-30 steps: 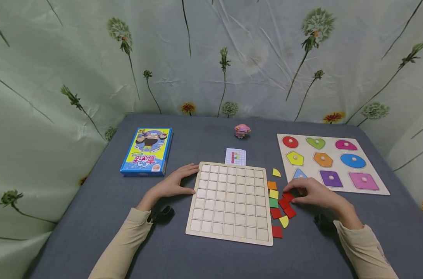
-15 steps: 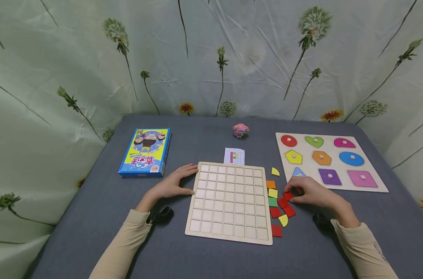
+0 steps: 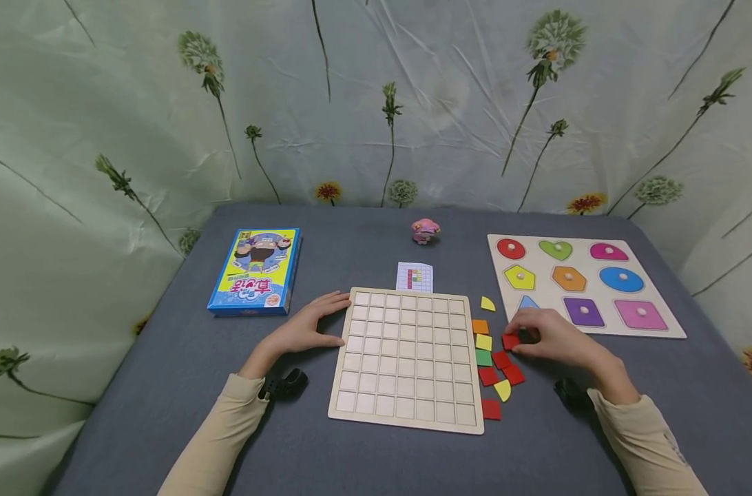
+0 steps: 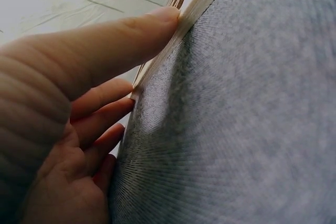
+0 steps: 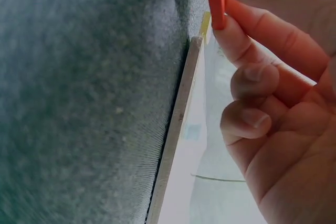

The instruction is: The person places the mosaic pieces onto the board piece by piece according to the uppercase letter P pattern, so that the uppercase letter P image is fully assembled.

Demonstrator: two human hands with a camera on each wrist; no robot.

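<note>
Red square tile (image 3: 510, 341) pinched in right hand (image 3: 556, 339), just right of wooden grid board (image 3: 407, 358) near the tabletop's front edge. Fingers (image 5: 247, 80) curled round the tile's edge (image 5: 215, 6) in the right wrist view, detail lost from the head view. Left hand (image 3: 304, 329) resting against the board's left edge, fingers (image 4: 121, 40) straight, holding nothing. Loose coloured tiles (image 3: 492, 365) between board and right hand. Shape puzzle (image 3: 583, 286) toward the right edge, blue box (image 3: 254, 271) toward the left, pattern card (image 3: 414, 277) and pink toy (image 3: 425, 231) beyond the board.
</note>
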